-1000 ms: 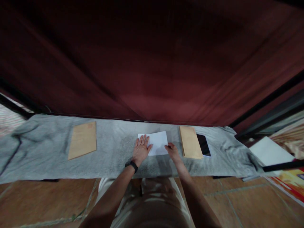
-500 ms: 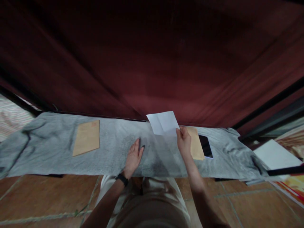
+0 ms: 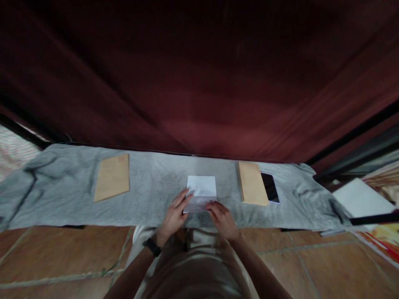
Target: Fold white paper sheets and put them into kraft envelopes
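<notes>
A creased sheet of white paper [image 3: 202, 185] is in front of me over the grey cloth, its near half in shadow below a crosswise fold. At its left edge, my left hand [image 3: 172, 214] has fingers and thumb closed on the paper; a dark watch is on that wrist. My right hand [image 3: 223, 219] grips the near right part of the same sheet, fingers bent over it. Part of the near edge is hidden by the hands.
A stack of brown envelopes [image 3: 253, 182] lies to the right, beside a dark-screened phone [image 3: 270, 187]. Another brown envelope [image 3: 112, 177] is on the left. The grey cloth [image 3: 152, 174] covers a long narrow surface against a dark red fabric wall [image 3: 199, 104]. Tiles [image 3: 62, 253] show below.
My right hand has brought the paper from beside the envelope stack towards me, to the middle. My left hand, open before, has closed on its left edge.
</notes>
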Available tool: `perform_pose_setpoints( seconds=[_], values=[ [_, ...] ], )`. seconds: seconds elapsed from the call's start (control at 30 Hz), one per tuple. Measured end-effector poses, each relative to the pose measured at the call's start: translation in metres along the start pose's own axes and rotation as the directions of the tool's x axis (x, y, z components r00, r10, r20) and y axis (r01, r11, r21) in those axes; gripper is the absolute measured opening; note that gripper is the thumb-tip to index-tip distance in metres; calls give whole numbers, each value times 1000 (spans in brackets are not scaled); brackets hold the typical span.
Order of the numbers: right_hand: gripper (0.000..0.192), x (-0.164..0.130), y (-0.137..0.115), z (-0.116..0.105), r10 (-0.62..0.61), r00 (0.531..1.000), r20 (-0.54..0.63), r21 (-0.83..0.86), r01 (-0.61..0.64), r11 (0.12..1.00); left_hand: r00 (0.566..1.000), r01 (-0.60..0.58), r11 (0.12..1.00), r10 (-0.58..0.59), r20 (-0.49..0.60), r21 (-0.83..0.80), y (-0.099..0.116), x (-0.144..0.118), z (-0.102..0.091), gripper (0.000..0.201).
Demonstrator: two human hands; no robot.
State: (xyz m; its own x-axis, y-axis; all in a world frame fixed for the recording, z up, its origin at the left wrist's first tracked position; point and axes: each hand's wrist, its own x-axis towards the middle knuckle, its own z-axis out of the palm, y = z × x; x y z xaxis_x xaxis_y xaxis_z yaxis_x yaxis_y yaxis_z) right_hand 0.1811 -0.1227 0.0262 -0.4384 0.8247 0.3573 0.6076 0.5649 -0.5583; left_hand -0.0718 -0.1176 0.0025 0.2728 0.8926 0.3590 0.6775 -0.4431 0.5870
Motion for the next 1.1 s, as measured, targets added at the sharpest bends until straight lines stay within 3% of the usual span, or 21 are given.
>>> perform_pose_setpoints(
  seconds=[0.13,0.37,0.57,0.7,0.8,0.9,1.1],
  values=[
    [35,-5,5,-3,-2,999,52,-2,2,1000,991,-82,997,82,102,-4,8,0,2,63],
    [54,-13,24,-12,79,988,135,7,-80,997,968,-4,1000,6,250,-7,5,3,-1,68],
    [42,-12,36,-13,125,987,103,59,-131,990,984,80,989,-58,166,-127,-5,-5,-6,39],
    [26,-4,39,-9,233,970,70,53,-237,970,983,160,974,-143,117,-158,-5,0,-6,23],
    [16,5,42,-6,329,944,35,4,-329,944,956,292,945,-282,82,-150,-2,7,-4,24],
    [20,14,43,0,384,923,3,-28,-384,923,912,410,900,-407,53,-145,1,15,-1,30],
    [26,32,41,6,543,840,-21,-147,-539,829,865,490,849,-501,-7,-198,7,35,5,34]
  ],
)
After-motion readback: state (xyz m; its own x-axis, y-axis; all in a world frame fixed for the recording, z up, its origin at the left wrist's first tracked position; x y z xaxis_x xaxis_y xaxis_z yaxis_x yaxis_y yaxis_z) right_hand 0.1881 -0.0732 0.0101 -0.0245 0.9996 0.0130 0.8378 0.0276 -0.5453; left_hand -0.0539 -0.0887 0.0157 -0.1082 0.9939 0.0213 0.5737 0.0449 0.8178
